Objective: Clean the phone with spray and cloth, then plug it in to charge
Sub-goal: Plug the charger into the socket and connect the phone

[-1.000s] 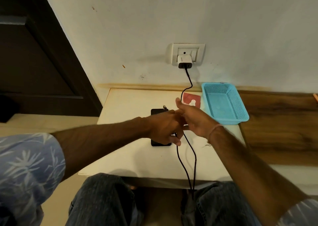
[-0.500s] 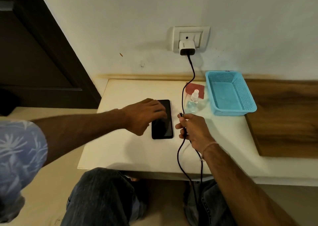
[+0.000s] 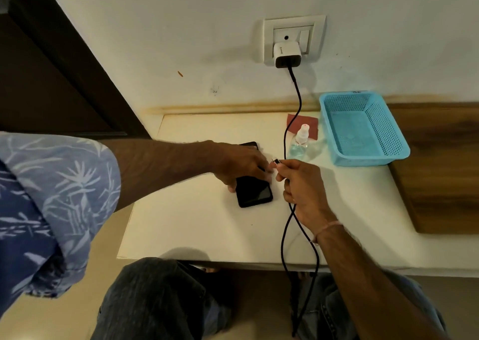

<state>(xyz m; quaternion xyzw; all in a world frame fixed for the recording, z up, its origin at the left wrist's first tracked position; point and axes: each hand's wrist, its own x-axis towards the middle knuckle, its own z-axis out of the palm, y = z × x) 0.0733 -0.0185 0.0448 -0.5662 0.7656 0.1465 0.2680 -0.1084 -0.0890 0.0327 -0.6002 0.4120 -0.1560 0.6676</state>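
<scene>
As the left hand (image 3: 243, 163) grips the phone (image 3: 255, 193) on the worktop (image 3: 194, 223), the right hand (image 3: 302, 187) pinches the charging cable (image 3: 298, 98) between its fingers (image 3: 283, 175).

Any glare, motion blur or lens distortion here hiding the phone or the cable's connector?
Head view: dim warm light, no glare on the dark phone; wide-angle bowing along the table edge; connector slightly soft but visible; left hand covers the phone's middle.

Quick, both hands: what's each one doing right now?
Left hand: grips the phone, which lies flat on the table.
Right hand: pinches the charging cable at its free end, not yet plugged in.
</scene>
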